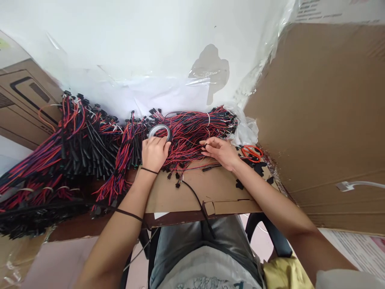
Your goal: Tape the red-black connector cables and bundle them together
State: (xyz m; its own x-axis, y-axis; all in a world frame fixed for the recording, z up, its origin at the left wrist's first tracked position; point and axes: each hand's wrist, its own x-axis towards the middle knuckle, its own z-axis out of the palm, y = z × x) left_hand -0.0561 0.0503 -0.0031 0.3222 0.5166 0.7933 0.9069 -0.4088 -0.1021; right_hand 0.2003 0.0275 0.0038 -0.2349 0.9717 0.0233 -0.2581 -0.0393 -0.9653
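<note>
My left hand (155,153) is closed on a roll of black tape (167,129), its pale inner ring showing above the fingers. To the right, my right hand (220,151) has its thumb and fingertips pinched together over the wires, with something small and dark between them that is too small to name. Bundled red and black wires (186,128) with black connectors lie behind and between both hands. A black cable (195,194) runs from the cardboard sheet (171,196) over the table's front edge.
Orange-handled scissors (252,153) and black scraps (240,184) lie at the right. Large wire bundles (87,148) pile up at the left. A crumpled clear bag (245,130) sits behind the scissors, and a tall cardboard panel (319,120) stands at the right.
</note>
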